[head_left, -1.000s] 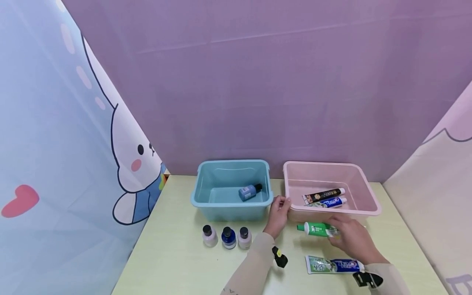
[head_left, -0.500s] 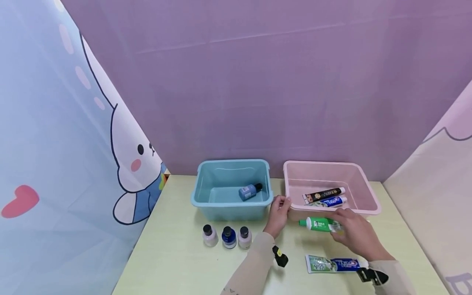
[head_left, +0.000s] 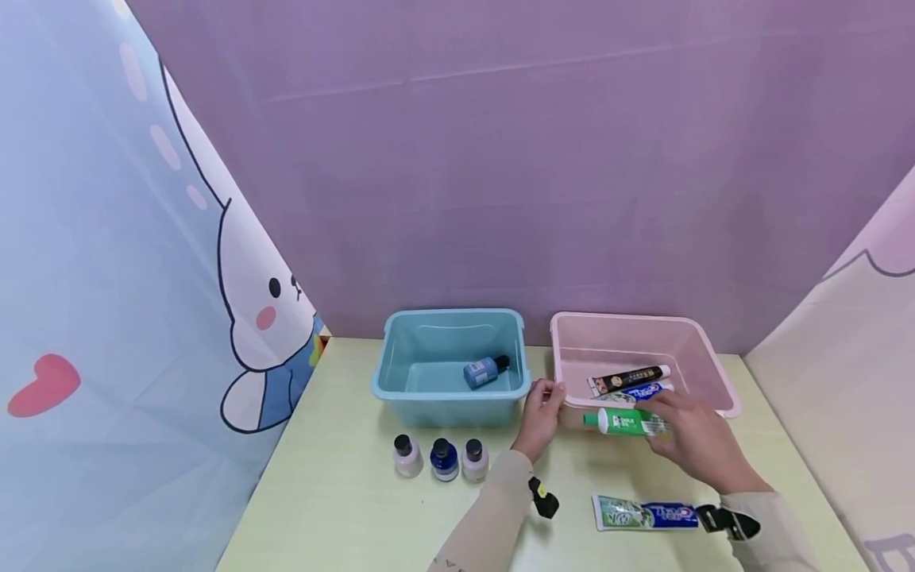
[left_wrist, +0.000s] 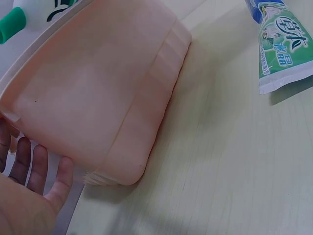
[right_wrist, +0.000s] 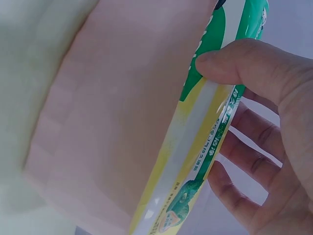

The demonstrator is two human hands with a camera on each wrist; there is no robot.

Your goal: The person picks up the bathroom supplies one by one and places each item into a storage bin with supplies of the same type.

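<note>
Green toothpaste tube is hanging lengthwise at the near side of the pink bin in the head view, its cap pointing left, with the right hand pinching its other end. The left hand is touching that bin's near left corner. Inside, a black tube is lying just behind a blue tube. To the left, a blue bin is holding a small blue bottle, which is lying on its side; three dark-capped bottles are standing in a row before it on the table. A green-and-blue tube is lying flat near the right sleeve. In the left wrist view, the left fingers are resting slightly apart against the bin's end; the thumb is hiding, so I cannot tell whether they are pinching the rim. The green cap is showing beyond the rim. In the right wrist view, the right thumb is pressing the tube's face, the fingers curling behind it.
</note>
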